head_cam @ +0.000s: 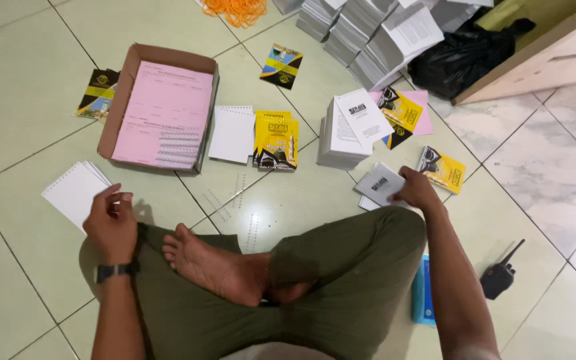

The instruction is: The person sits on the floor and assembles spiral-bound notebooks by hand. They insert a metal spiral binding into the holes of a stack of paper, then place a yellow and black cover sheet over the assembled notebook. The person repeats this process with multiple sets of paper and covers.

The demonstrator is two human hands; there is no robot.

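Note:
I sit cross-legged on a tiled floor. My left hand (110, 220), a watch on its wrist, grips a small stack of white punched sheets (75, 191) at the left. My right hand (416, 190) rests on a grey-white printed booklet (379, 183) lying on a few loose sheets to my right. Just beyond that hand lies a yellow-and-black cover (442, 169). A thick stack of white printed pages (345, 130) stands ahead of it.
A cardboard box lid (125, 80) holds pink sheets. Beside it lie white punched sheets (232, 133) and yellow covers (276, 143). Tall paper stacks (368, 33), a black bag (465, 53) and a wooden frame (541, 57) stand behind. A handheld radio (499, 275) lies at the right.

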